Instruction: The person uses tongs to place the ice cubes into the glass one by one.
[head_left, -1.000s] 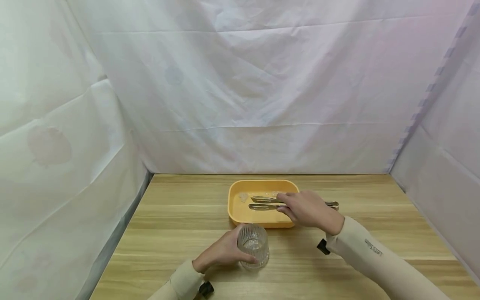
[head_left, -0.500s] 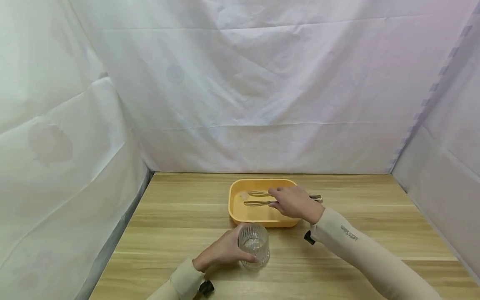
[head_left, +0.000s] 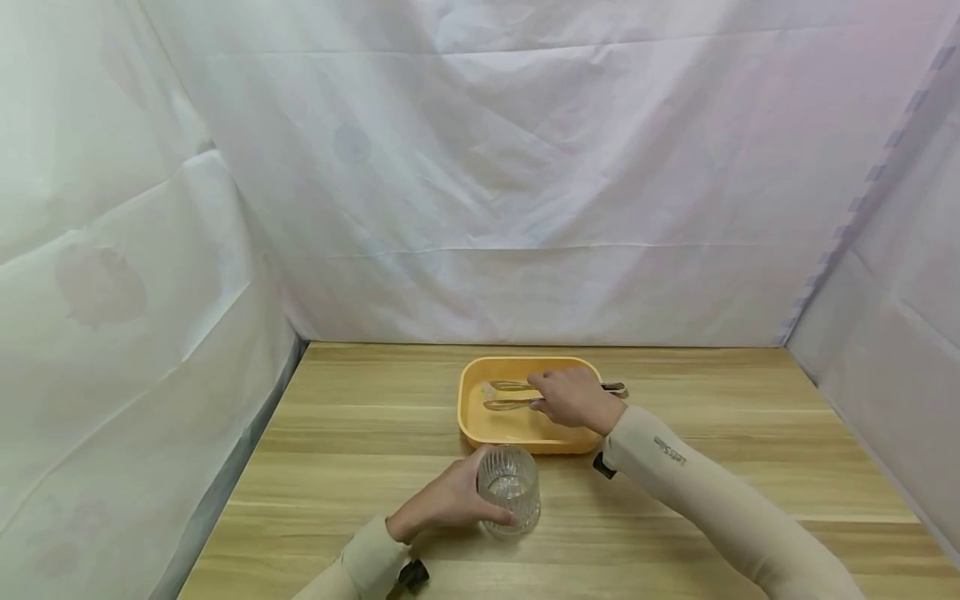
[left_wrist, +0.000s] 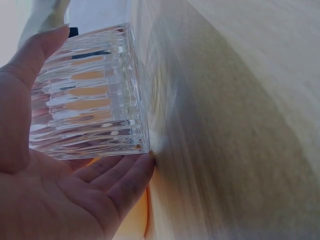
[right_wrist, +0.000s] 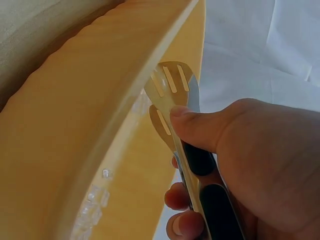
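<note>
As the metal tongs [head_left: 517,395] have slid further left since a second ago, their tips now reach the clear pieces [head_left: 488,390] at nine o'clock in the yellow tray [head_left: 525,440]; the right hand [head_left: 573,398] grips the tongs, while the left hand [head_left: 442,500] holds the ribbed glass [head_left: 509,490] at six o'clock.

Camera arrangement: one head view, two wrist close-ups.
Head camera looks forward and down over the table [head_left: 337,433]; wrist cameras sit close, sharing its glass [head_left: 509,490] [left_wrist: 90,95] and tray [head_left: 468,421] [right_wrist: 75,150].

Small illegible print on right sleeve [head_left: 670,451]
</note>
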